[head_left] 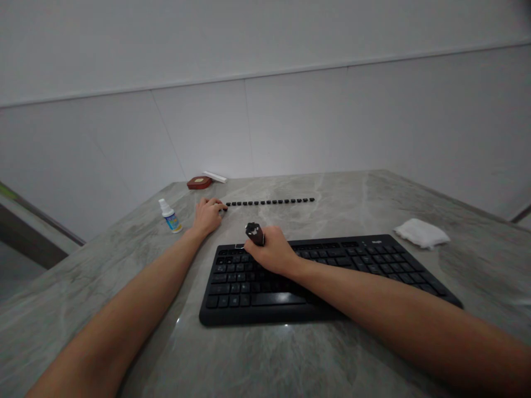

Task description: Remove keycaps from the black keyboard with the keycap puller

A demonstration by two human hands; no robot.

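Observation:
My left hand [208, 214] reaches across the table to the left end of a row of small black keycaps [269, 202]. Its fingertips are closed on one black keycap [225, 209], partly hidden by them. Over the upper left of a black keyboard [261, 315], my right hand [274, 250] is wrapped around a dark brown tool handle [258, 236]. Pale specks mark the handle's upper end, and a thin pale wire-like outline shows beside the hand at the keyboard's top edge. The tool's lower part is hidden by my fist.
A white spray bottle [170, 216] with a blue label stands left of my left forearm. At the back lie a reddish-brown case [199, 183] and a white flat strip [214, 177]. A folded white cloth [421, 232] rests right of the keyboard. A white wall [290, 121] rises behind the table.

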